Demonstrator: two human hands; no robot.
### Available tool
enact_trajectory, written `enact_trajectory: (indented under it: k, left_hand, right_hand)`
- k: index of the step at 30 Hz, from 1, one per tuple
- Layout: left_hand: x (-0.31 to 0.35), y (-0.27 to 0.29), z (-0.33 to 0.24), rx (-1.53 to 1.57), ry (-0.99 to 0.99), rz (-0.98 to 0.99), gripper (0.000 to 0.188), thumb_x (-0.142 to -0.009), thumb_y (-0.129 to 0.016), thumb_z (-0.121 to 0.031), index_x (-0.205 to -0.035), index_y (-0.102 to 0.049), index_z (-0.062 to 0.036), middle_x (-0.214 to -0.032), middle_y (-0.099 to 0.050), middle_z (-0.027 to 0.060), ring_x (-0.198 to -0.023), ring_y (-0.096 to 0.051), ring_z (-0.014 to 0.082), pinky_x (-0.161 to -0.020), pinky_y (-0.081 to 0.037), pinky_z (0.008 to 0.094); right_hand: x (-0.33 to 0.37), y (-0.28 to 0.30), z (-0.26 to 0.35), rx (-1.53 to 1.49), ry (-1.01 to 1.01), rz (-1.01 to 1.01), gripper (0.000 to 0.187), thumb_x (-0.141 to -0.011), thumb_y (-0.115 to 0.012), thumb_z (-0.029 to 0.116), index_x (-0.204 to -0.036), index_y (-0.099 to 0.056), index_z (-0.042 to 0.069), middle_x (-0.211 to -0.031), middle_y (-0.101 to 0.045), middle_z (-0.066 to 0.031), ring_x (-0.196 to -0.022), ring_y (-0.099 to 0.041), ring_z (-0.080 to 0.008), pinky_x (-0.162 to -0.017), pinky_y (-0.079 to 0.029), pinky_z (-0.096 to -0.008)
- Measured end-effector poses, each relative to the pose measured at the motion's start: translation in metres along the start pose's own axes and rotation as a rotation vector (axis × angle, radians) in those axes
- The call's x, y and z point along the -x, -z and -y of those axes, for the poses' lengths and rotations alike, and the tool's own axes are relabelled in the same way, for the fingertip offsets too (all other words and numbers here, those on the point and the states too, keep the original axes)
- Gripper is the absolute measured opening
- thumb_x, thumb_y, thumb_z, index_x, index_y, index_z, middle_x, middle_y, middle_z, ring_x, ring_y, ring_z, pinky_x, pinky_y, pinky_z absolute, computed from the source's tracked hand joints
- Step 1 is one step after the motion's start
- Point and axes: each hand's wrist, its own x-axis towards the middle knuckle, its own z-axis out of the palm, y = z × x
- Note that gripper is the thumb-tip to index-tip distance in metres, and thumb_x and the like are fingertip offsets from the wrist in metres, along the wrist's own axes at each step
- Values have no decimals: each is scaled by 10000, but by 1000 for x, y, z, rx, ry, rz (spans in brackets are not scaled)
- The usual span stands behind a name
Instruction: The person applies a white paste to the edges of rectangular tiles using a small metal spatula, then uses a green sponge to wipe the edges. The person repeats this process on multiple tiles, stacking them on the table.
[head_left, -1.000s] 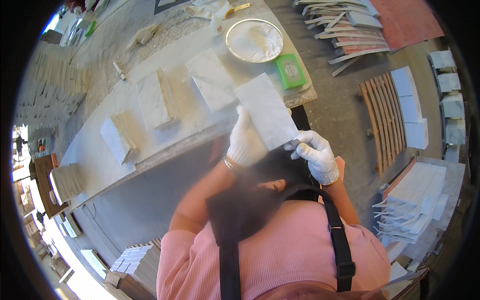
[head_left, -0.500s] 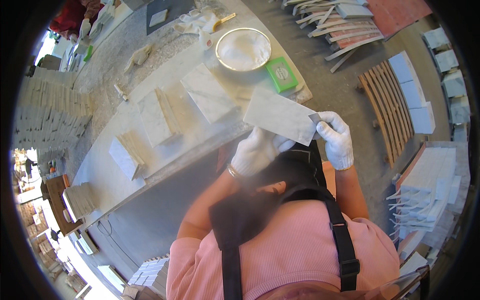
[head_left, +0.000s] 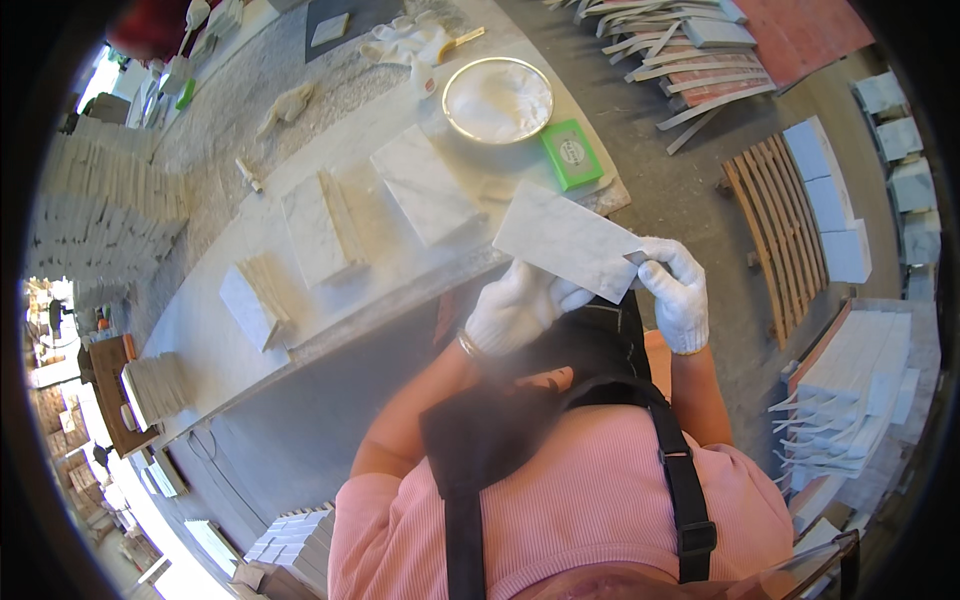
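A white marble tile (head_left: 566, 240) with faint grey veins is tilted in front of me, above the table's near edge. My left hand (head_left: 515, 308), in a white knitted glove, grips its lower edge from beneath. At the tile's right end my gloved right hand (head_left: 682, 297) is closed on a small flat grey piece (head_left: 634, 257), pressed against the corner. I cannot make out what that piece is made of. Just beyond the tile, a green box (head_left: 572, 155) lies by a gold-rimmed bowl (head_left: 446, 112) of white powder.
Several stacks of marble tiles (head_left: 425, 185) stand along the pale table (head_left: 385, 312), with a tall pile (head_left: 115, 215) at far left. Crumpled gloves (head_left: 408, 42) lie farther back. On the floor at right are a slatted wooden pallet (head_left: 768, 230) and strapped white slabs (head_left: 850, 365).
The tile has shifted slightly right and down in view, as has the surrounding scene. My right hand has lowered a little along the tile's end, and less of the grey piece shows.
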Motion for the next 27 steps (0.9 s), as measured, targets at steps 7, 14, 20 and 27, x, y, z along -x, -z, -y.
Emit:
enact_trajectory:
  k: [7, 14, 20, 27]
  left_hand:
    - [10, 19, -5, 20, -170, -137, 566, -1091, -568, -366, -1537, -448, -39, -1451, -568, 103, -1313, -556, 247, -1117, -455, 392]
    - [26, 28, -17, -625, -229, -395, 435, -1099, -560, -252, -1449, -572, 6, -1322, -660, 57, -1186, -594, 146, -1019, -485, 319]
    - [36, 22, -20, -582, -110, -441, 446, -1051, -620, -280, -1399, -611, -1, -1253, -674, 44, -1111, -601, 123, -970, -494, 308]
    - [36, 21, -18, -561, -100, -417, 506, -1038, -644, -249, -1459, -568, 20, -1344, -655, 77, -1194, -602, 157, -1050, -477, 335]
  right_hand:
    - [24, -9, -19, 0, -96, 110, 149, -930, -704, -12, -1079, -712, -14, -1200, -696, -114, -981, -671, -169, -866, -553, -302]
    - [24, -1, -13, 100, -252, 228, 163, -967, -682, 29, -1113, -714, -36, -1151, -727, -150, -959, -698, -184, -841, -571, -313]
    - [-1, 0, 0, 269, 204, 206, 137, -948, -669, 44, -1065, -713, -13, -1300, -698, -207, -1264, -629, -288, -1034, -515, -390]
    - [-26, -29, 4, 533, 471, 341, 126, -870, -793, 67, -987, -746, 64, -1393, -691, -140, -1495, -442, -373, -1204, -358, -465]
